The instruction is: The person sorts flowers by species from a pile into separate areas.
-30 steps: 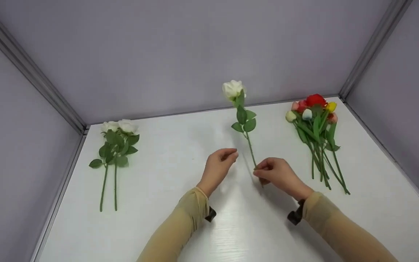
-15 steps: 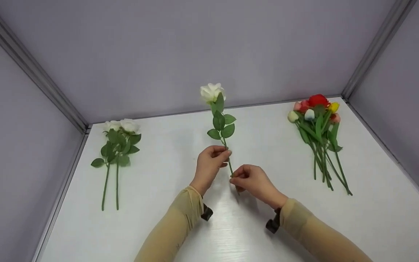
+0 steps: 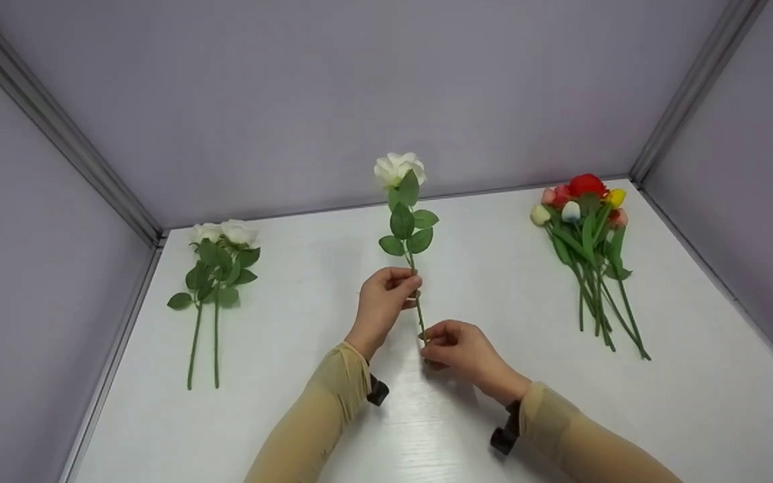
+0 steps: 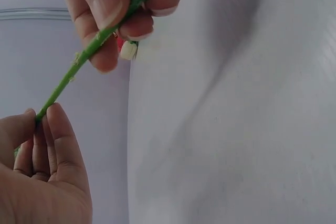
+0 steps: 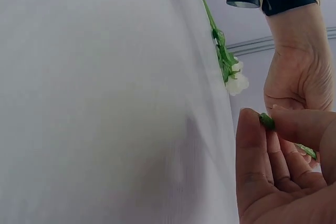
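Note:
A single white rose (image 3: 400,171) with green leaves is held up over the middle of the table, its bloom toward the back wall. My left hand (image 3: 381,302) pinches its stem just below the leaves. Lower down, near the cut end, the thumb and fingers of my right hand (image 3: 460,352) also pinch it. Between the two hands a bare stretch of green stem (image 4: 79,64) shows in the left wrist view. From the right wrist view, the stem's cut end (image 5: 266,120) pokes out between my right thumb and forefinger.
Two white roses (image 3: 222,235) lie on the white table (image 3: 292,322) at the left. A bunch of red, pink, yellow and white flowers (image 3: 586,221) lies at the right. Grey walls (image 3: 386,80) enclose the back and sides.
My right hand has brought the rose leftward from the right of centre. My left hand, empty at first, has taken hold of its upper stem. Lately the right hand has shifted slightly down.

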The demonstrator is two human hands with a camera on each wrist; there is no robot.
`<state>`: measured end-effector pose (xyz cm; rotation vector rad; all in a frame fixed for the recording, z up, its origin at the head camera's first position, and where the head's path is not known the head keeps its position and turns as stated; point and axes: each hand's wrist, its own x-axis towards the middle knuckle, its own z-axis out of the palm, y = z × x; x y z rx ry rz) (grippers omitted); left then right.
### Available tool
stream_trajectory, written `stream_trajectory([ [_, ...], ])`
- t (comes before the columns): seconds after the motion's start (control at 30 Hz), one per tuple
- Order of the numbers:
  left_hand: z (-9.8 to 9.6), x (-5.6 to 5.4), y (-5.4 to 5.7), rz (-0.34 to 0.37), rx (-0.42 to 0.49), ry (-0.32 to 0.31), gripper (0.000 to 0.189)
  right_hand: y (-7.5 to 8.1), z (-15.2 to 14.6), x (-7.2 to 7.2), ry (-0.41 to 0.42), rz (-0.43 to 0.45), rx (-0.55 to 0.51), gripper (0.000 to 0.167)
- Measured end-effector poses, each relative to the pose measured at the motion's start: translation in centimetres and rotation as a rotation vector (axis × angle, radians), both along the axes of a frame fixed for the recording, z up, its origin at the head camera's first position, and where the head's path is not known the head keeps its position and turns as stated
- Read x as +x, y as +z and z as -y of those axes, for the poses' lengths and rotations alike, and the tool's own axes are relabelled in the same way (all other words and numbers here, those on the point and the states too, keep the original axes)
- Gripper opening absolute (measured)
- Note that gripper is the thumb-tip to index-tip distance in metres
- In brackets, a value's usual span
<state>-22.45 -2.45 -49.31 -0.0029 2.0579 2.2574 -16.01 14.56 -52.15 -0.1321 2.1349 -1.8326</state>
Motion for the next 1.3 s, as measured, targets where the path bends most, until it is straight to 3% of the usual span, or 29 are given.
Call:
stream_trajectory([
  [0.47, 0.4, 0.3, -0.1, -0.018, -0.071, -0.054, 0.030, 0.1, 0.7, 0.3, -0.033, -0.035, 0.022, 0.024],
  [0.63, 1.4, 0.3, 0.1, -0.042, -0.126, -0.050, 0.027, 0.0, 1.3, 0.2, 0.003, -0.051, 0.043, 0.025],
  [0.73, 2.9, 0.2, 0.4, -0.052, -0.182, -0.028, 0.025, 0.1, 1.7, 0.0, 0.061, -0.117, 0.091, 0.029],
  [0.87, 6.3, -0.3, 0.3, -0.038, -0.294, 0.031, 0.024, 0.4, 2.5, -0.3, 0.148, -0.280, 0.236, 0.038],
  [1.03, 12.9, -0.5, 0.4, 0.015, -0.442, 0.110, 0.028, 1.1, 3.8, -0.7, 0.247, -0.489, 0.488, 0.052],
  [1.3, 24.0, 1.0, 0.3, 0.081, -0.787, 0.216, 0.037, 2.0, 7.0, -1.7, 0.396, -0.841, 0.841, 0.067],
])
